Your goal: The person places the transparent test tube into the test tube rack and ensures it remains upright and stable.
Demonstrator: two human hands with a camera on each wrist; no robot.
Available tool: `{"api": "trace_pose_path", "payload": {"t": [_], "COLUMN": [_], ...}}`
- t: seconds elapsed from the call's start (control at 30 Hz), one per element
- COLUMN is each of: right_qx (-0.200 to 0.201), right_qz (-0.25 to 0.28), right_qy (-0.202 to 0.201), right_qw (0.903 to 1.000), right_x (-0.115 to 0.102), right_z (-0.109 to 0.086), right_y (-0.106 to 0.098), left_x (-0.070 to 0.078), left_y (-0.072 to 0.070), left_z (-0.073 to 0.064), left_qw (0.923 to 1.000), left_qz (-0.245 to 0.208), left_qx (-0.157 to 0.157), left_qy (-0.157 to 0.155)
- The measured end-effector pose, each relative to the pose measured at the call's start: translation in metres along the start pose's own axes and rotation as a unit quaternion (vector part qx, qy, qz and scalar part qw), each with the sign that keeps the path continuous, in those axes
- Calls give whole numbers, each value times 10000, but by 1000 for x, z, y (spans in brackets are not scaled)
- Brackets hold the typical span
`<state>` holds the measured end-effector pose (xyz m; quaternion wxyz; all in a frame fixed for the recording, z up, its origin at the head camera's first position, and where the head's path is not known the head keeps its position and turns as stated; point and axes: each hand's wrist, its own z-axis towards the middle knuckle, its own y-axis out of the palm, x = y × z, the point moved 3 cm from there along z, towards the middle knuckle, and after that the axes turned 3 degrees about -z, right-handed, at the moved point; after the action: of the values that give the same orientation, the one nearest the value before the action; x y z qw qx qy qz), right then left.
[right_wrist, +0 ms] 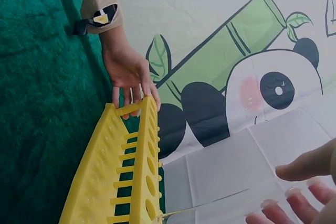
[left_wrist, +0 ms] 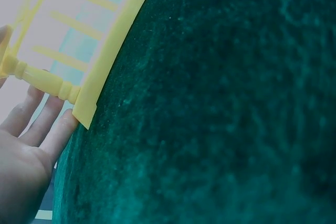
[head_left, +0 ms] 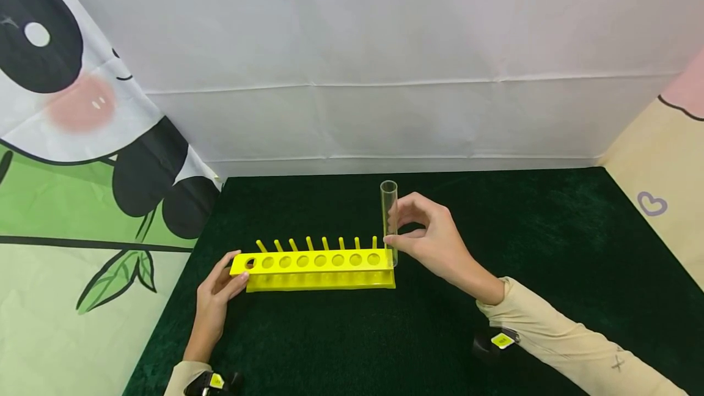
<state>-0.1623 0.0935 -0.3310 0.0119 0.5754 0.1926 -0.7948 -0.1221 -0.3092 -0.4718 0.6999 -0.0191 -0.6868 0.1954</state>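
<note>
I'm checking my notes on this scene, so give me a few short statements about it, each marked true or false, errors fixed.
1. The right-hand grip holds a clear tube. True.
2. The left-hand grip holds one end of a yellow rack. True.
3. The tube lies flat. False: it is upright.
4. The tube is at the rack's left end. False: it is at the right end.
5. The cloth is dark green. True.

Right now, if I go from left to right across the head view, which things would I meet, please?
Printed leaves, left grip, yellow rack, clear test tube, right grip, heart drawing.
</note>
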Motion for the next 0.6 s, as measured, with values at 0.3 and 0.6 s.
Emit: {"api": "trace_pose_path", "payload": {"t": [0.3, 0.6], "right_qx": [-36, -17], "right_qz": [73, 139], "right_qy": [-48, -88], "right_qw": [10000, 9999], "right_x": [1, 2], "right_z": [2, 3], "right_y": [6, 8], "left_x": [1, 2], "left_y": [0, 0], "left_z": [-2, -1], "left_qw": [10000, 10000], "left_qz": [-51, -56], "left_qx": [2, -10], "left_qy": [-47, -51]}}
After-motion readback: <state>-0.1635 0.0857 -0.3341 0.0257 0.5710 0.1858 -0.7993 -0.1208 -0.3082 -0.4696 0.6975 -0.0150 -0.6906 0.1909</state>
